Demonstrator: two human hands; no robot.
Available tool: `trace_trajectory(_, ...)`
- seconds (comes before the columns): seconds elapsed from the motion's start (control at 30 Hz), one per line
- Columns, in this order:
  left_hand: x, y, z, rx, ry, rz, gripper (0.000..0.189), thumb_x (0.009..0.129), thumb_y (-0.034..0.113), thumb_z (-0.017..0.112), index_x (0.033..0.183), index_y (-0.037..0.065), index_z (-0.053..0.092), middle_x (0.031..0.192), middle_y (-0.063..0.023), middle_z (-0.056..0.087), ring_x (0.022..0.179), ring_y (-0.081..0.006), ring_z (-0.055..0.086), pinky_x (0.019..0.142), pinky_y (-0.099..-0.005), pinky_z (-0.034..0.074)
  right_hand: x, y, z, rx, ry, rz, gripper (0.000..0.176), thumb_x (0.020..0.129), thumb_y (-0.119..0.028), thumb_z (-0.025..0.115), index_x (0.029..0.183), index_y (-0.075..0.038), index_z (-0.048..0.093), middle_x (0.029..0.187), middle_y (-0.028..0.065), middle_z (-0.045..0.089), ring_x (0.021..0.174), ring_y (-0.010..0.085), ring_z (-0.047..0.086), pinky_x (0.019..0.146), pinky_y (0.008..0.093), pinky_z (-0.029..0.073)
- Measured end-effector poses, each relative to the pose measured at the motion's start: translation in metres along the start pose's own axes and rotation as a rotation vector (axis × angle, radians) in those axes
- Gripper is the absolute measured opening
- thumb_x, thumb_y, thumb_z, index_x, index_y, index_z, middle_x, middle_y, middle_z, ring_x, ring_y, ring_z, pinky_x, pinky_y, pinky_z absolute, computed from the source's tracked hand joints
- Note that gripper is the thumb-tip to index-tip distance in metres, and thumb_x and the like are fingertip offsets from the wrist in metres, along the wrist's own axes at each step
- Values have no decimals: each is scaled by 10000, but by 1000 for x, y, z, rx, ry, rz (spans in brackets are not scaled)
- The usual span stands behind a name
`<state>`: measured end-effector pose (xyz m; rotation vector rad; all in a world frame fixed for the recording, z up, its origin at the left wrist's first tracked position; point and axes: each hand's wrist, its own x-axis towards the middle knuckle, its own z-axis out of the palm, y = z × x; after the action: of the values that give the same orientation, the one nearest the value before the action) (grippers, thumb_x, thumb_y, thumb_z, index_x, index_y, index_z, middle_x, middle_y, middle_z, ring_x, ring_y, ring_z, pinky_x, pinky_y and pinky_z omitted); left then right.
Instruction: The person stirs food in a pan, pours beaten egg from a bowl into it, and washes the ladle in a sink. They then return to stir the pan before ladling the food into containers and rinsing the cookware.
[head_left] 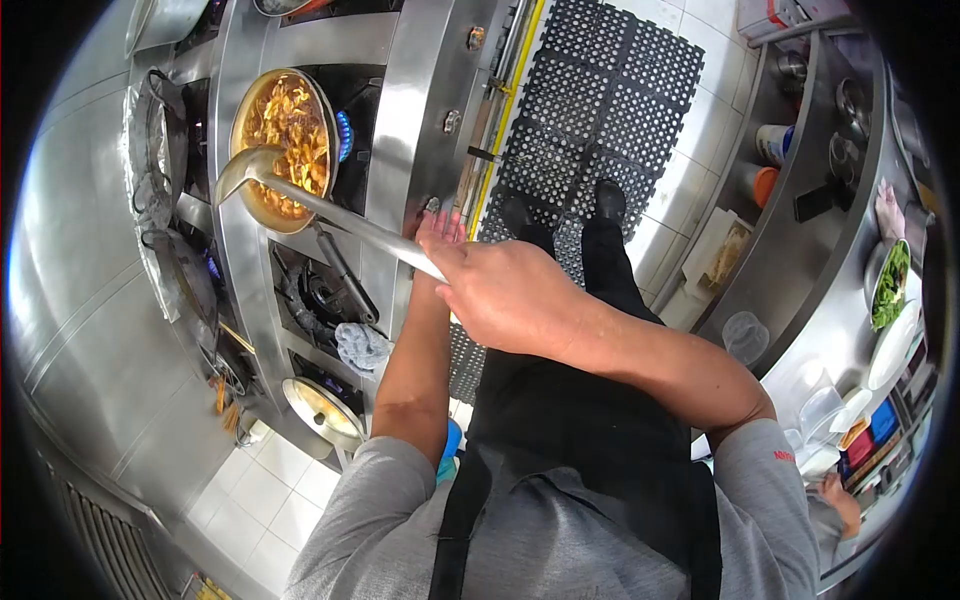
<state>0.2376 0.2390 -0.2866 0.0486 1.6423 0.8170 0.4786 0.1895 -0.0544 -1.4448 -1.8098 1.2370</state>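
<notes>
My right hand (510, 295) is closed around the handle of a long metal ladle (345, 220), which slants across to the stove. Its bowl hangs over the near edge of a wide pan (236, 135) of brown, saucy food pieces. Blue flame burns beside the pan, and its dark handle (345, 275) points down toward the front of the stove. Farther below, my left hand (452, 228) is at a stove knob (432, 204) on the front panel, fingers around its side. The right hand and ladle hide part of the left hand.
A grey cloth (362, 347) lies by a burner (318, 293), and a lidded pot (322, 412) stands lower left. Foil-covered vessels (150, 150) line the back. A perforated rubber mat (600, 110) covers the floor. On the right counter are a bowl of greens (889, 285) and another person's hand (888, 210).
</notes>
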Motion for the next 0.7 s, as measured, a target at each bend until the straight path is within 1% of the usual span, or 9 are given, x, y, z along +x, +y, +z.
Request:
trace_trajectory(0.2, -9, 2, 4, -16, -23, -2, 571, 1065, 445, 492, 1520, 123, 371, 1412, -75, 489, 1171, -243, 577, 1002, -418, 499, 1, 1, -3, 13, -14, 5, 469, 906, -135, 669, 1300, 72, 524, 837, 207, 717, 739, 376, 721, 644, 456, 588)
trace_trajectory(0.3, -9, 2, 4, -1, -8, 7, 518, 1062, 429, 504, 1463, 112, 418, 1391, -71, 499, 1168, -242, 577, 1003, -409, 498, 2, 1, -2, 18, -12, -9, 478, 904, -135, 672, 1307, 72, 519, 821, 208, 713, 737, 381, 720, 641, 461, 587)
trace_trajectory(0.4, -2, -1, 1, -5, 4, 12, 458, 1048, 408, 554, 1376, 98, 474, 1345, -66, 527, 1146, -235, 588, 998, -399, 501, 2, 0, -1, 23, -9, -9, 495, 907, -134, 673, 1324, 71, 502, 807, 207, 709, 733, 384, 719, 632, 467, 585)
trace_trajectory(0.5, 2, 3, -1, -23, 6, -48, 401, 1029, 377, 612, 1294, 92, 513, 1287, -59, 558, 1121, -226, 602, 991, -393, 507, 3, -1, 1, 35, 10, -23, 492, 911, -133, 672, 1320, 72, 489, 785, 203, 703, 726, 388, 717, 623, 472, 583)
trace_trajectory(0.6, -2, 5, 0, -6, 13, -55, 402, 1017, 361, 649, 1284, 89, 521, 1261, -57, 575, 1108, -224, 611, 985, -397, 515, 3, -2, 2, 42, 29, -41, 478, 915, -129, 669, 1304, 70, 475, 764, 195, 697, 720, 384, 717, 618, 472, 581)
trace_trajectory(0.7, -2, 6, -4, -3, -31, -53, 387, 1018, 352, 656, 1271, 89, 527, 1257, -59, 578, 1110, -226, 613, 978, -395, 521, 4, -4, 3, 33, 9, -39, 468, 917, -125, 668, 1292, 66, 464, 749, 188, 693, 713, 379, 718, 618, 470, 581)
